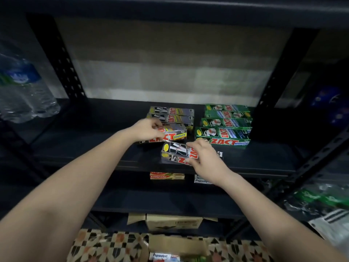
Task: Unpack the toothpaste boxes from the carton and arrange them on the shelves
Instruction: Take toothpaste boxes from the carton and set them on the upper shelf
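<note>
A dark metal shelf unit (245, 163) fills the view, its perforated uprights rising at ten and two o'clock. At nine o'clock, beyond the left upright, stand clear water bottles (20, 91) with blue labels. On the floor at six o'clock sits the open brown carton (175, 242) with a Pepsodent box (162, 257) showing inside, on patterned tiles; a second cardboard box (173, 222) rests just above it under the lowest shelf. On the middle shelf, toward two o'clock of centre, green Zact whitening boxes (224, 129) lie in a neat row of four. Just left of them lie silver Zact smokers boxes (171, 115), two set flat at the back. The left hand (145, 129) curls its fingers round the end of a third silver box (170, 134), tilted slightly. The right hand (204, 157) grips a fourth silver box (175, 154) at the shelf's front edge, fingers wrapped over its right half. On the shelf below, at five o'clock of the hands, a Colgate box (166, 175) and a white Pepsodent pack (201, 179) peek out.
</note>
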